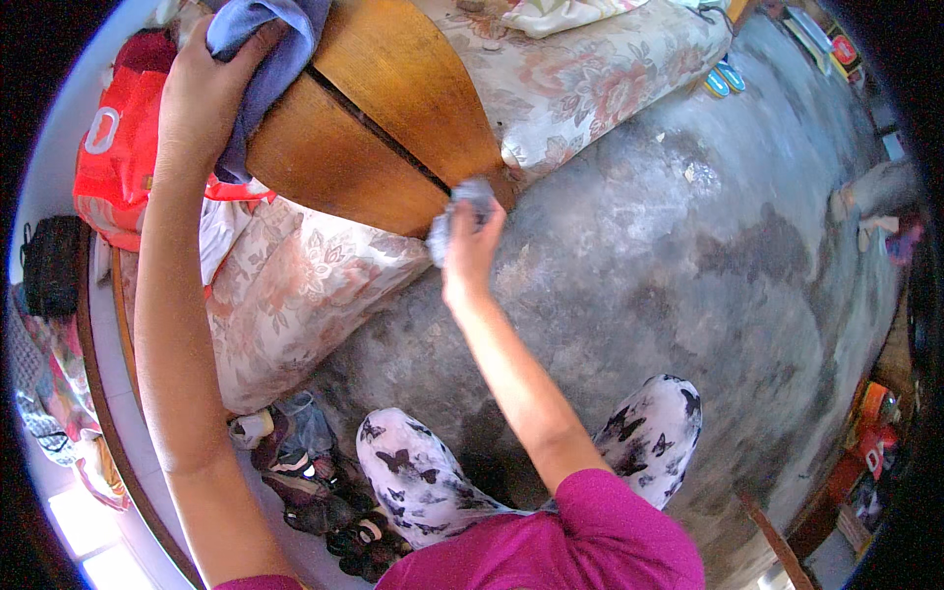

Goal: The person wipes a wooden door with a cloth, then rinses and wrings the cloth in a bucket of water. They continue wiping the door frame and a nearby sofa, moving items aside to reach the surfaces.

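Note:
A brown wooden panel point(369, 133) with curved sides and a dark slot along its middle rests on a floral-covered mattress point(320, 285). My left hand point(211, 93) is closed on a blue cloth point(258, 34) at the panel's far left end, and part of the cloth hangs down beside the wood. At the panel's near right end, my right hand point(475, 241) grips a bunched grey-blue rag point(462, 208), pressed to the edge by the slot. The rag is slightly smeared by motion, and my right fingertips are partly hidden in it.
A red bag point(118, 162) lies left of the panel, near a black bag point(54, 265). Several shoes point(324, 492) crowd the floor by my left knee. Blue slippers point(725, 79) sit beside the mattress. Grey floor point(669, 265) stretches right, where another person's foot point(844, 204) shows.

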The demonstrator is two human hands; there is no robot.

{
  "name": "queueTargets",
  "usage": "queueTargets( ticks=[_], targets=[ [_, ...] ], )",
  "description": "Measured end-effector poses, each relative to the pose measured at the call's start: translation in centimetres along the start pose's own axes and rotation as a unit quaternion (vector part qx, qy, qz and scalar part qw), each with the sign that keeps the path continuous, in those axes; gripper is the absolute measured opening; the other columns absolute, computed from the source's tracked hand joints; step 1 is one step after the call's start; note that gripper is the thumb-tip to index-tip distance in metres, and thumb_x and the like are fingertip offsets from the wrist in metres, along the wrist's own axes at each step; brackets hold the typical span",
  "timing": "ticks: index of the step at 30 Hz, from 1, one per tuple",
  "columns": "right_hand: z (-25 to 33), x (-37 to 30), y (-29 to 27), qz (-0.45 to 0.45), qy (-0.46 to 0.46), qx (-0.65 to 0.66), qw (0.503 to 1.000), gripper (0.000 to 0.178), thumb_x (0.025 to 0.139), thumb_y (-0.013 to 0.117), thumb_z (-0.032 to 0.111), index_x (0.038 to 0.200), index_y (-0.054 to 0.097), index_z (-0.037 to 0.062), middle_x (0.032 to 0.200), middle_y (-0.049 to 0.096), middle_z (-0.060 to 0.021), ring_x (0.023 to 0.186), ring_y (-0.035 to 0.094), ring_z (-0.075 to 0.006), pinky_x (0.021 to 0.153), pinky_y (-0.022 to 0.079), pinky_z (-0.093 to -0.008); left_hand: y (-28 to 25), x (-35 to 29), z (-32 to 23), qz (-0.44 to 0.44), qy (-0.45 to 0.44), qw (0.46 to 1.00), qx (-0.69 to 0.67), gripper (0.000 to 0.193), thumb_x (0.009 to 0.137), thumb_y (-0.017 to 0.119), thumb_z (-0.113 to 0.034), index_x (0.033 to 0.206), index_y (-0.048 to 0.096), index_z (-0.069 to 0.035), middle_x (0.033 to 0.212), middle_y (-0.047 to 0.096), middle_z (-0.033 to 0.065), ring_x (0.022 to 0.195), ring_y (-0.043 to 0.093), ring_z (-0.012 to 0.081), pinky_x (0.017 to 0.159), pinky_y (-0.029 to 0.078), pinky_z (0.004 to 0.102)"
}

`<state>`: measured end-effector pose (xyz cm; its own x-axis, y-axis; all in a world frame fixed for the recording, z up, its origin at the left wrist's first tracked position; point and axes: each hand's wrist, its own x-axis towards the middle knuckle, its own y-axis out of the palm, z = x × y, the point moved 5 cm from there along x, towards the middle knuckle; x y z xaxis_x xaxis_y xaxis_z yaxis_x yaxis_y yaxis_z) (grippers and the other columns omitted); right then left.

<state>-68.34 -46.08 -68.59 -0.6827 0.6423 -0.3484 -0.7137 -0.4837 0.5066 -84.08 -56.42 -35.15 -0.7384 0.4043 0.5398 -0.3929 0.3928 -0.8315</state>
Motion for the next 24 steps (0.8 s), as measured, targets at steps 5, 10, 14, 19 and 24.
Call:
queueTargets(
  ticks=[5,10,14,19,24],
  targets=[
    [2.8,-3.0,2.9,0.073,-0.43,-0.176,0.883,0.038,0.09,0.065,0.011,0.125,0.052,0.0057,0.128,0.046,-0.0236,0.119,0.046,-0.0411,0.106,0.036,-0.05,-0.9,-1.0,-4.4,-0.01,-0.015,0.995,-0.097,0.037,0.085,0.072,-0.011,0.117,0.061,0.002,0.104,0.071,0.0136,0.098,0.066,0.0219,0.091,0.05,0.0335],
    [-6.6,-0.2,-5.0,0.118,-0.287,-0.302,0.901,0.035,0.087,0.063,0.007,0.12,0.051,0.0026,0.117,0.053,-0.0213,0.112,0.051,-0.0423,0.101,0.041,-0.0492,-1.0,-0.5,-5.5,-0.007,-0.044,0.992,-0.118,0.038,0.085,0.072,-0.011,0.119,0.061,0.002,0.105,0.07,0.0132,0.1,0.066,0.0213,0.091,0.05,0.0335],
    [-3.4,-0.2,-5.1,0.02,-0.247,-0.224,0.943,0.034,0.09,0.062,0.007,0.122,0.051,0.0002,0.118,0.053,-0.02,0.114,0.052,-0.0364,0.102,0.041,-0.0445,-0.9,-1.0,-4.6,-0.035,-0.004,0.989,-0.144,0.038,0.084,0.073,-0.013,0.118,0.061,0.0,0.103,0.071,0.0133,0.097,0.067,0.023,0.091,0.05,0.0346],
    [10.8,-0.4,3.1,0.098,-0.49,-0.252,0.829,0.045,0.092,0.063,0.009,0.133,0.048,-0.0007,0.127,0.051,-0.0217,0.122,0.048,-0.0367,0.109,0.034,-0.0466,-1.8,-1.4,-3.4,-0.03,-0.034,0.995,-0.089,0.037,0.084,0.075,-0.021,0.11,0.062,0.001,0.099,0.07,0.019,0.096,0.069,0.0308,0.087,0.052,0.0392],
    [-2.6,5.6,-5.9,0.02,-0.323,-0.381,0.866,0.048,0.086,0.065,0.008,0.13,0.048,-0.0008,0.12,0.055,-0.0265,0.117,0.051,-0.0455,0.103,0.04,-0.0523,-2.2,-0.4,-5.0,-0.028,-0.041,0.998,-0.023,0.044,0.08,0.077,-0.031,0.105,0.062,0.001,0.095,0.069,0.0247,0.096,0.067,0.0411,0.085,0.052,0.0457]
  ],
)
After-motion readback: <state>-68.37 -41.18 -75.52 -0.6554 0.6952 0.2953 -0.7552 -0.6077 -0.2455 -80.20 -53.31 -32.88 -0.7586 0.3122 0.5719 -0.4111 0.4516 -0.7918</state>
